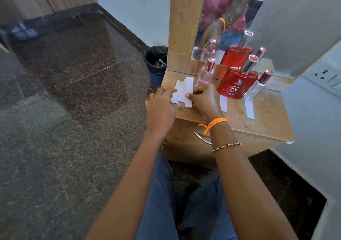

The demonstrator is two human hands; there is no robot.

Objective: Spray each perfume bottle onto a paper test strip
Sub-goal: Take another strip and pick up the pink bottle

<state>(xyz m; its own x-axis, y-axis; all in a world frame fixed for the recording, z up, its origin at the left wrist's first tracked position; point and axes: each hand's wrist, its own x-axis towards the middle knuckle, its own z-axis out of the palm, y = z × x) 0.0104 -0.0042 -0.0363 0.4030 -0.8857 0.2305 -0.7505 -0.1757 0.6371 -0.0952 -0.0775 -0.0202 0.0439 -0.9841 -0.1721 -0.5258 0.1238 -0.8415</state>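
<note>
Three perfume bottles stand on a small wooden table: a slim pink bottle at the left, a large red bottle in the middle, a small clear bottle at the right, all capped. A loose pile of white paper strips lies at the table's left end. My right hand pinches one strip from that pile between thumb and fingers. My left hand rests its fingertips on the pile's left edge. Single strips lie in front of the red bottle and the clear bottle.
A mirror in a wooden frame rises behind the bottles and reflects them. A black-lined bin stands on the stone floor left of the table. A wall socket is at the right. A metal drawer handle sits below the tabletop.
</note>
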